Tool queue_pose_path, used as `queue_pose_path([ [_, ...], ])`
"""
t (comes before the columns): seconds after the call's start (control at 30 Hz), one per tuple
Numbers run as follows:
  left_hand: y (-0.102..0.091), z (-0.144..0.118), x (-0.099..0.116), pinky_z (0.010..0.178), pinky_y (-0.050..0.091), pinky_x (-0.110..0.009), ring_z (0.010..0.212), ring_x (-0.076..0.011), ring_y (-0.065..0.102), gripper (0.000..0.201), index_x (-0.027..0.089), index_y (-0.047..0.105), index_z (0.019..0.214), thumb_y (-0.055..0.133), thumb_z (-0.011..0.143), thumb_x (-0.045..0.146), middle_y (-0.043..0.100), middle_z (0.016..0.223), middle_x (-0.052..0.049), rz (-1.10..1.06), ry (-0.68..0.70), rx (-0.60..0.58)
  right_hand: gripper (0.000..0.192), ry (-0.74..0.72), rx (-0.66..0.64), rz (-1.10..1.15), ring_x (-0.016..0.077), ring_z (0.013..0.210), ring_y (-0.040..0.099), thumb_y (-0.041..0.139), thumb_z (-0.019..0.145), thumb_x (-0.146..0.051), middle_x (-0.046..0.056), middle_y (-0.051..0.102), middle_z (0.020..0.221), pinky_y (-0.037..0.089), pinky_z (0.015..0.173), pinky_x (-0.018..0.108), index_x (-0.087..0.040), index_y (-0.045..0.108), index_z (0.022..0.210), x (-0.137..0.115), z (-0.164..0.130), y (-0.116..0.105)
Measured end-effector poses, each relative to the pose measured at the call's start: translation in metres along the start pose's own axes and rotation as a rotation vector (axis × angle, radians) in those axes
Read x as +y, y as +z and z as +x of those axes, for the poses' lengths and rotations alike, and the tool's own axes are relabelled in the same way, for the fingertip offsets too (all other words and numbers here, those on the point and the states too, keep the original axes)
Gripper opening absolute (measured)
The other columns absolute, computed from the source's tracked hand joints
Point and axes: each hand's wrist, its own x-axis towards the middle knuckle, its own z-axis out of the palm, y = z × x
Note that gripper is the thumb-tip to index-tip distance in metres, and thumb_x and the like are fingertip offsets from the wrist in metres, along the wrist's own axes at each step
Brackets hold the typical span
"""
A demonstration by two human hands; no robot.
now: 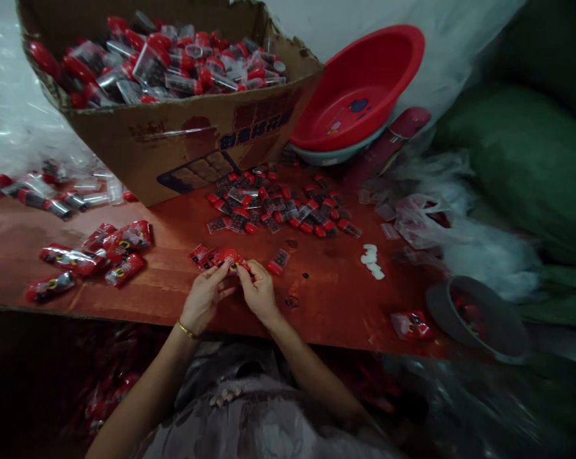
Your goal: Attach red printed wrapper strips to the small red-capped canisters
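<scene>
Near the front of the red table, my left hand (pixel 206 293) and my right hand (pixel 259 290) meet at a small red printed packet (pixel 229 256). The fingers of both hands pinch its near edge. Just left of it lie more red packets (pixel 200 254), partly behind my left fingers. Beside my right hand is a clear tube with a red cap (pixel 279 261). Farther back spreads a pile of similar red-capped tubes (pixel 273 207) with dark contents. At the left sit several filled red packets (pixel 125 239). What is inside the held packet is hidden.
A cardboard box (pixel 182 137) full of red-capped tubes stands at the back left. Behind the pile are a red basin (pixel 359 89) and a dark red bottle (pixel 393 143). White discs (pixel 372 261), a packet (pixel 411 325) and a grey bowl (pixel 479 319) lie rightward.
</scene>
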Motion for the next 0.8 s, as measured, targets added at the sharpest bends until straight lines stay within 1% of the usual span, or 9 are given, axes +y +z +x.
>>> queue_pose_path([
  [0.1, 0.003, 0.0, -0.002, 0.06, 0.05, -0.022, 0.062, -0.0114, 0.062, 0.043, 0.013, 0.069, 0.077, 0.086, 0.043, 0.033, 0.071, 0.074, -0.003, -0.001, 0.132, 0.067, 0.024, -0.009, -0.006, -0.058, 0.0121, 0.061, 0.047, 0.046, 0.087, -0.027, -0.002, 0.049, 0.063, 0.039, 0.06, 0.024, -0.019, 0.05, 0.065, 0.0, -0.004, -0.001],
  [0.17, 0.003, 0.001, -0.002, 0.058, 0.048, -0.02, 0.056, -0.0091, 0.06, 0.04, 0.011, 0.068, 0.071, 0.086, 0.042, 0.033, 0.069, 0.067, -0.002, 0.028, 0.211, 0.111, 0.024, -0.018, -0.06, -0.065, 0.0128, 0.064, 0.051, 0.043, 0.089, -0.027, -0.001, 0.053, 0.066, 0.042, 0.062, 0.024, -0.02, 0.052, 0.068, 0.0, -0.002, -0.011],
  [0.3, 0.004, 0.004, 0.003, 0.053, 0.046, -0.019, 0.05, -0.0071, 0.055, 0.038, 0.011, 0.061, 0.056, 0.086, 0.038, 0.035, 0.063, 0.055, 0.002, 0.022, 0.238, 0.172, 0.02, -0.125, -0.149, -0.248, 0.018, 0.092, 0.056, 0.042, 0.087, -0.019, 0.005, 0.064, 0.095, 0.044, 0.085, 0.033, -0.021, 0.06, 0.096, 0.01, 0.017, -0.069],
  [0.4, 0.006, 0.006, 0.006, 0.052, 0.047, -0.019, 0.05, -0.0074, 0.057, 0.039, 0.012, 0.06, 0.058, 0.086, 0.04, 0.036, 0.064, 0.057, 0.003, -0.005, 0.135, 0.122, 0.047, -0.206, -0.3, -0.517, 0.0243, 0.116, 0.046, 0.05, 0.074, -0.01, 0.009, 0.055, 0.124, 0.036, 0.099, 0.043, -0.02, 0.052, 0.121, 0.028, 0.039, -0.12],
  [0.47, 0.011, 0.007, 0.005, 0.052, 0.047, -0.019, 0.052, -0.009, 0.06, 0.038, 0.013, 0.061, 0.064, 0.085, 0.044, 0.035, 0.066, 0.06, 0.002, -0.011, 0.033, 0.081, 0.054, -0.212, -0.458, -0.615, 0.0261, 0.123, 0.04, 0.05, 0.073, -0.01, 0.009, 0.05, 0.132, 0.033, 0.101, 0.047, -0.021, 0.049, 0.126, 0.041, 0.05, -0.14],
  [0.57, 0.018, 0.006, 0.002, 0.055, 0.049, -0.022, 0.057, -0.012, 0.064, 0.031, 0.016, 0.063, 0.074, 0.081, 0.057, 0.034, 0.068, 0.064, 0.001, -0.036, -0.094, 0.055, 0.036, -0.202, -0.558, -0.651, 0.0271, 0.116, 0.046, 0.051, 0.08, -0.017, 0.009, 0.059, 0.122, 0.035, 0.097, 0.048, -0.022, 0.059, 0.115, 0.053, 0.054, -0.145],
  [0.63, 0.02, 0.004, 0.001, 0.058, 0.05, -0.024, 0.06, -0.0133, 0.065, 0.026, 0.017, 0.062, 0.077, 0.077, 0.063, 0.034, 0.068, 0.066, 0.001, -0.059, -0.131, 0.057, 0.023, -0.173, -0.504, -0.599, 0.0259, 0.105, 0.053, 0.052, 0.083, -0.024, 0.009, 0.065, 0.108, 0.038, 0.092, 0.045, -0.021, 0.063, 0.103, 0.052, 0.046, -0.138],
  [0.73, 0.018, 0.002, 0.002, 0.059, 0.05, -0.025, 0.063, -0.0142, 0.066, 0.026, 0.018, 0.063, 0.08, 0.076, 0.064, 0.035, 0.069, 0.069, 0.0, -0.081, -0.12, 0.055, 0.02, -0.027, -0.376, -0.363, 0.0215, 0.084, 0.058, 0.052, 0.084, -0.033, 0.007, 0.066, 0.089, 0.045, 0.078, 0.037, -0.02, 0.062, 0.096, 0.039, 0.018, -0.127],
  [0.8, 0.016, 0.001, 0.003, 0.059, 0.05, -0.025, 0.063, -0.014, 0.065, 0.031, 0.018, 0.064, 0.08, 0.078, 0.06, 0.036, 0.069, 0.071, 0.0, -0.073, -0.095, 0.041, 0.021, 0.137, -0.379, -0.101, 0.0162, 0.063, 0.056, 0.05, 0.084, -0.038, 0.002, 0.061, 0.069, 0.045, 0.062, 0.029, -0.02, 0.06, 0.089, 0.023, -0.004, -0.122],
])
